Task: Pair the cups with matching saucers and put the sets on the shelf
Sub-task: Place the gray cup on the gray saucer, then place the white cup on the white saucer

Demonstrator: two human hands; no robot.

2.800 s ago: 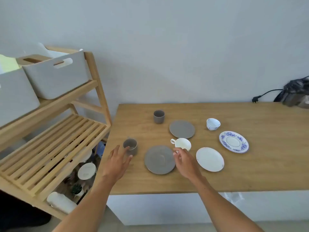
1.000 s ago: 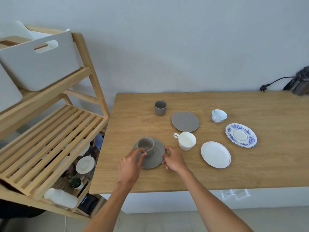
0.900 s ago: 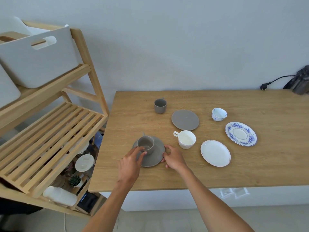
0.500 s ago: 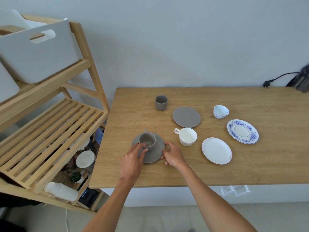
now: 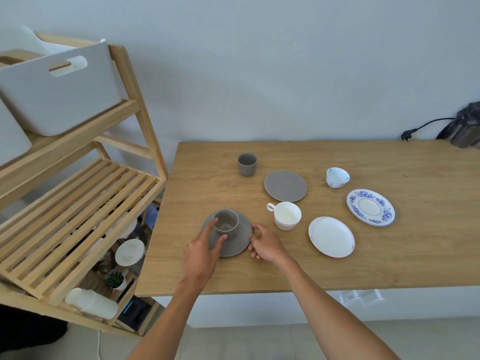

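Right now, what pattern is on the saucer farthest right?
Blue flowers round a white saucer, shown in the head view.

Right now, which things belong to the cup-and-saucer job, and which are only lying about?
Job: grey cups; grey saucers; white cup, white saucer; blue-patterned cup, saucer; shelf.
Lying about: white bin; black plug; white bottle.

A white storage bin (image 5: 59, 89) with a slot handle sits at ten o'clock, another white bin's corner (image 5: 11, 141) beside it at nine. At seven o'clock stand a white lidded jar (image 5: 129, 253), a small potted plant (image 5: 114, 279) and a white bottle (image 5: 91, 303) lying on its side. A black plug and cable (image 5: 415, 129) lead to a dark object (image 5: 465, 128) at two o'clock on the wooden table (image 5: 363, 263).
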